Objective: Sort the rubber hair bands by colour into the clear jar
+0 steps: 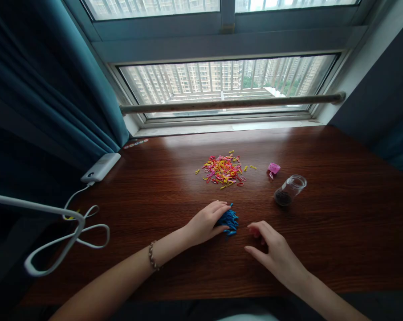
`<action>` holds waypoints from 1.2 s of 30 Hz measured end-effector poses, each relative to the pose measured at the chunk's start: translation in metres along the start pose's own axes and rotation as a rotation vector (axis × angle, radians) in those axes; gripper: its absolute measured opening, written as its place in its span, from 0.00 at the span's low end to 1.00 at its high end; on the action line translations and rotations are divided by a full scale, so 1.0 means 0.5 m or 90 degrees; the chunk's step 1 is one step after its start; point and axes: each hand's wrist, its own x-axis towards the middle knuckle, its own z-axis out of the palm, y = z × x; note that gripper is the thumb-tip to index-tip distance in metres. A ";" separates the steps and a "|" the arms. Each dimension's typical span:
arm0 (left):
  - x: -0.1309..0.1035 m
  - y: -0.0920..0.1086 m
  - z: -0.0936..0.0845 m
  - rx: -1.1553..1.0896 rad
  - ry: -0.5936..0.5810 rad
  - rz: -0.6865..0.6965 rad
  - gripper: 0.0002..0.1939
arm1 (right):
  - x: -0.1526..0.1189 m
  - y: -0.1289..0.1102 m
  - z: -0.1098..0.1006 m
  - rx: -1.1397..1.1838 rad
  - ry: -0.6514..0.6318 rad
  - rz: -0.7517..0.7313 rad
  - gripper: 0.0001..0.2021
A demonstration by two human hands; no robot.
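My left hand [208,222] rests on the table against a small heap of blue clips [230,221]. Its thumb and fingers curve round the heap's left side, hiding part of it. To the right, my right hand [271,247] is just above the tabletop, thumb apart from the curled fingers, with nothing visible in its grasp. Beyond both hands lies a loose pile of pink, red, orange and yellow clips [224,170], thin and loop-shaped; their exact kind is too small to tell. A few yellow ones lie scattered around that pile.
A clear glass jar [290,189] with dark contents leans or lies at the right, near a small pink piece [274,168]. On the left are a white power strip [101,168] and a looped white cable [97,243]. The window sill [221,129] borders the brown table [348,214].
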 end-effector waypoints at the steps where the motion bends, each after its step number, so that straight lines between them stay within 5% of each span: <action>1: 0.007 0.000 0.004 -0.012 0.016 0.005 0.24 | 0.013 -0.009 0.007 -0.011 0.005 -0.018 0.17; 6: 0.009 0.001 0.006 -0.072 0.086 -0.007 0.16 | 0.082 -0.024 0.035 -0.108 0.019 -0.067 0.29; 14: -0.006 -0.008 -0.009 -0.136 0.148 -0.047 0.08 | 0.135 -0.014 0.033 -0.158 -0.034 -0.110 0.06; 22: 0.000 -0.004 -0.008 -0.113 0.163 -0.010 0.12 | 0.135 0.007 0.007 -0.013 0.010 -0.107 0.07; 29: 0.012 0.025 -0.019 -0.107 0.194 -0.048 0.20 | 0.147 -0.005 -0.013 0.306 0.017 0.017 0.07; 33: 0.043 0.055 -0.019 -0.303 0.151 -0.202 0.29 | 0.167 -0.020 -0.027 0.397 -0.008 0.030 0.10; 36: 0.074 0.071 -0.021 -0.598 0.092 -0.322 0.23 | 0.183 -0.030 -0.040 0.319 0.028 -0.008 0.08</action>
